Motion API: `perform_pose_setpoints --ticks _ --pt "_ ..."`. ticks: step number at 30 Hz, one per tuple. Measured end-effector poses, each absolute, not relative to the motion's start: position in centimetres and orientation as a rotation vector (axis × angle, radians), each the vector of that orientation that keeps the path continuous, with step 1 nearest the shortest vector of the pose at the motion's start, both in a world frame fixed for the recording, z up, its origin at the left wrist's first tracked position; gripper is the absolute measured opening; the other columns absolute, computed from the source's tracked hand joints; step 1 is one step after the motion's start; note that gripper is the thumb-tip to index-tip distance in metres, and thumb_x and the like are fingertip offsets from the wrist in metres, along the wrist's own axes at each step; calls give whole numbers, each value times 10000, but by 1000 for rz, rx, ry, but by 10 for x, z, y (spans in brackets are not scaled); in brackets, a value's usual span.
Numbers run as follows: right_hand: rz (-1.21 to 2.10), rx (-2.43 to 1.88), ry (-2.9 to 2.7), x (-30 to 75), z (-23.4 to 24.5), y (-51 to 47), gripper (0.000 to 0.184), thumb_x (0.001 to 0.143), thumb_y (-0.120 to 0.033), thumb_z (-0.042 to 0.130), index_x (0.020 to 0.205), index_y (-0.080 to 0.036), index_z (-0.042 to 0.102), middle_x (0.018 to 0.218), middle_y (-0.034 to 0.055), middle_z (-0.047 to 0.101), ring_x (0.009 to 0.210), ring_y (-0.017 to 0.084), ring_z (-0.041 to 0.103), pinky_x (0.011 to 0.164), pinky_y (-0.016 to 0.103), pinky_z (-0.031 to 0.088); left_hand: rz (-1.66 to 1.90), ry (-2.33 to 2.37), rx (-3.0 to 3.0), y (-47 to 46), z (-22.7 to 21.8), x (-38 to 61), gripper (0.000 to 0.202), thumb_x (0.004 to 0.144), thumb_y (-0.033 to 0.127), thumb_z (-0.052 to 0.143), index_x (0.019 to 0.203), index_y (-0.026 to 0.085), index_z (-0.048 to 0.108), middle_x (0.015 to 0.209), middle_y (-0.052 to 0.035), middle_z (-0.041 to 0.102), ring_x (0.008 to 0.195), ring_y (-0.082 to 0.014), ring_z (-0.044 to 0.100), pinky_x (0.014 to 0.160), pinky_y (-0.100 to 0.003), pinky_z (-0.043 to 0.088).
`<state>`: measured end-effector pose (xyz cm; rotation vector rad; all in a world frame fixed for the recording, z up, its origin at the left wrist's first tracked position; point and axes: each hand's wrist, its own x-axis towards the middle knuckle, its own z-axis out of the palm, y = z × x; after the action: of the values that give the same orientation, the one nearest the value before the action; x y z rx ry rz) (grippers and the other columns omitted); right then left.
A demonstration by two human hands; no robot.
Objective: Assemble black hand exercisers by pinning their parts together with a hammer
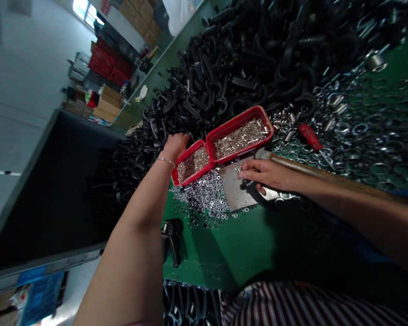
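My left hand (pixel 175 145) reaches into the edge of a big heap of black plastic parts (pixel 245 59), fingers curled down among them; what they grip is hidden. My right hand (pixel 263 174) rests closed on a black part lying on a grey metal plate (pixel 231 189), pinching a small silver piece at its fingertips. Two red trays sit between the hands: a small one (pixel 191 164) and a larger one (pixel 240 135), both filled with small metal pins. A pile of silver nuts (pixel 200 199) lies in front of the trays.
Silver rings and springs (pixel 367 131) cover the green table at right, with a red-handled screwdriver (pixel 311 138) and a wooden hammer handle (pixel 313 168). One black part (pixel 172 237) lies near me. A dark bin (pixel 51 190) stands at left; boxes and red crates (pixel 105 63) beyond.
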<state>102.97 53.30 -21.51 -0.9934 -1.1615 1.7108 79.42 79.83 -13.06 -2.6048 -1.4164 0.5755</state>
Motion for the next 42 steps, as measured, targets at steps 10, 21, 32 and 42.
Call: perform_pose_setpoints --ticks 10,21,32,42 --pt "1685 -1040 -1171 1037 -213 526 352 872 -578 623 937 -244 532 734 -23 597 459 94 518 417 246 440 -1149 -1971 -2498 695 -91 735 443 905 299 555 1325 195 461 1184 -119 588 1088 -247 593 976 -411 492" --pt "1492 -1176 -1190 1038 -207 524 398 876 -627 577 887 -231 544 734 2 613 547 132 533 518 270 450 -2366 -2761 -2768 520 -163 803 326 924 473 627 1121 226 548 877 -20 612 639 -102 556 570 -231 453" --pt "936 -1467 -1656 1036 -176 517 291 963 -475 463 907 -209 568 790 33 658 633 166 616 623 297 410 -1738 -2767 -2978 519 -175 854 560 936 728 409 997 210 611 508 14 555 440 -144 491 484 -265 384" --pt "745 -1593 -1847 1025 -160 517 265 971 -429 459 925 -192 567 801 74 679 747 217 638 662 309 395 -1841 -2640 -3154 519 -168 846 595 941 732 395 1028 188 620 458 36 491 408 -118 433 443 -240 332"
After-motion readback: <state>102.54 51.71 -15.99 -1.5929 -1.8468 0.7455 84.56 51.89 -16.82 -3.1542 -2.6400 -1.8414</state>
